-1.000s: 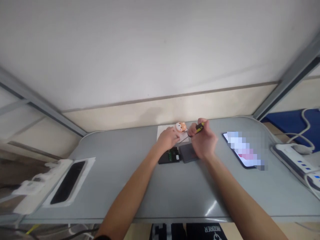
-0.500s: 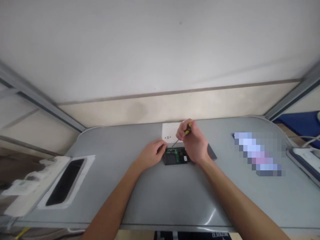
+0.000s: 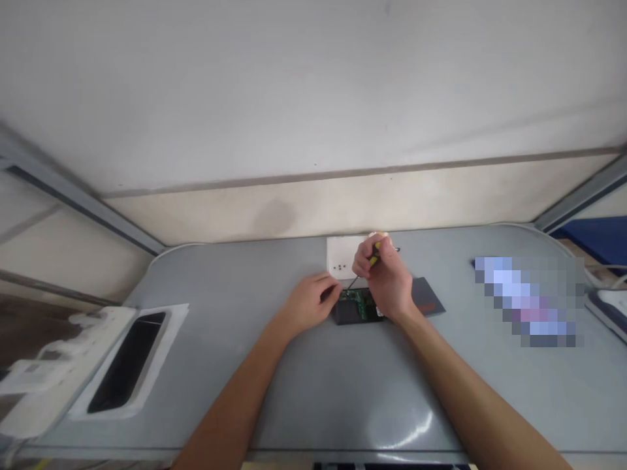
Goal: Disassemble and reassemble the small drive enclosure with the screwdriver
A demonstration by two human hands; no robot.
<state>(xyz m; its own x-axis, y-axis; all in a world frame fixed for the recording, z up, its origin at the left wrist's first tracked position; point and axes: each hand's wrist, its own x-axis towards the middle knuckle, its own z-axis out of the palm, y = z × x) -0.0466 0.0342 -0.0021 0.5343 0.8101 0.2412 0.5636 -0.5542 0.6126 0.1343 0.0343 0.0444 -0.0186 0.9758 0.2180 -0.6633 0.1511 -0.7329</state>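
An opened black electronic device [image 3: 347,313] with a green circuit board [image 3: 362,305] lies flat on the grey table. My left hand [image 3: 313,303] is closed at its left end, fingertips at the upper left corner. My right hand [image 3: 386,277] is wrapped around the yellow and black handle of a screwdriver [image 3: 375,253]. The thin shaft slants down to the board's upper edge near my left fingertips; whether the tip sits on a screw is too small to tell. Behind the device is a white sheet [image 3: 337,251] with several tiny dark screw-like bits [image 3: 339,266] on it.
A dark flat panel [image 3: 426,297] lies right of the device, partly under my right wrist. At the left a black phone [image 3: 128,362] rests on white paper beside a white power strip [image 3: 63,375] with plugs. A blurred-out item [image 3: 524,300] lies at the right. A wall [image 3: 313,209] closes off the back.
The view has shifted a little, so device, sheet and hands appear farther right. More of the dark panel shows beside my right wrist. Both hands keep their holds, the screwdriver tip still at the board.
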